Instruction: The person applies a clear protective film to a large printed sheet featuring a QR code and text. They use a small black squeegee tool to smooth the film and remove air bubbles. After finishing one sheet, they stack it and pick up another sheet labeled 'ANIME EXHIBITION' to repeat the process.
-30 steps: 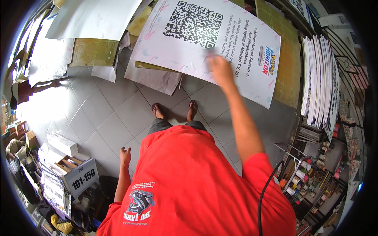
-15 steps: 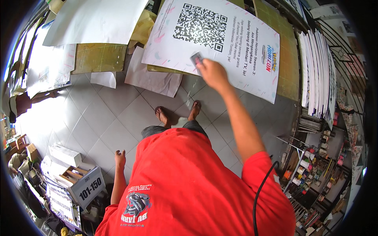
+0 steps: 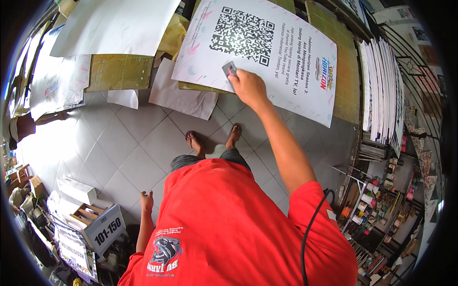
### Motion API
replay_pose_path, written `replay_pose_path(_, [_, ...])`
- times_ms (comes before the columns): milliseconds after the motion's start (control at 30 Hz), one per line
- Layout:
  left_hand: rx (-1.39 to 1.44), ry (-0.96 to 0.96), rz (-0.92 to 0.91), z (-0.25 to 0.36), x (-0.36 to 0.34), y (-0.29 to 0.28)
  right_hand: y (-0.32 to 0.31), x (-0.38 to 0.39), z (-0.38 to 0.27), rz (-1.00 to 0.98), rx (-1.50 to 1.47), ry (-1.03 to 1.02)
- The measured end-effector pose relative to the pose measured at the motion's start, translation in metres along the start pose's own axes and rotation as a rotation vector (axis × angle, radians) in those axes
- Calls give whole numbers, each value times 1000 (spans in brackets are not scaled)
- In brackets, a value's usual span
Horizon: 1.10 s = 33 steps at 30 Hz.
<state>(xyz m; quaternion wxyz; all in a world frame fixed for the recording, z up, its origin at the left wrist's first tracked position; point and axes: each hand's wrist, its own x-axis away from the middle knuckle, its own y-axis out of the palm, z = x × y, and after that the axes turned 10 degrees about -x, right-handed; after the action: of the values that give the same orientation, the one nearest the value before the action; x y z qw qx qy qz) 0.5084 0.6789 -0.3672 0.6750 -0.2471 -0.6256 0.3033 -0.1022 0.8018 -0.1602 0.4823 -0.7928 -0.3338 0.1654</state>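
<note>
Right hand [image 3: 251,89]: gripping flat grey tool [image 3: 228,67], apparently smoothing printed sheet [image 3: 305,102] beneath; next stroke calling for even pressure. Left hand [image 3: 147,200]: hanging half-curled, seemingly empty.

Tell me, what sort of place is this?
Probably a sign-printing workshop: a large QR-code poster lies on a greenish worktop, thin boards stand stacked at right, and a numbered sign sits lower left.
</note>
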Motion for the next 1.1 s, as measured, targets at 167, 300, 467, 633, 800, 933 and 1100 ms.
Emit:
replay_pose_path(167, [82, 16, -33, 11, -6, -4, -78, 24, 124, 306, -40, 464])
replay_pose_path(300, [34, 20, -29, 6, -1, 1, -49, 14, 105, 331, 108, 574])
replay_pose_path(467, [74, 19, 17, 3, 5, -15, 10, -35, -10, 276, -49, 413])
replay_pose_path(633, [80, 8, 40, 1, 7, -24, 49, -59, -67, 177, -93, 109])
replay_pose_path(800, [96, -49, 31, -2, 15, -22, 8, -52, 3, 416, -252, 77])
replay_pose_path(933, [95, -49, 26, -21, 11, -11, -50, -39, 83, 305, 107, 445])
replay_pose_path(1100, [113, -79, 11, -30, 16, -6, 13, -62, -5, 215, -36, 316])
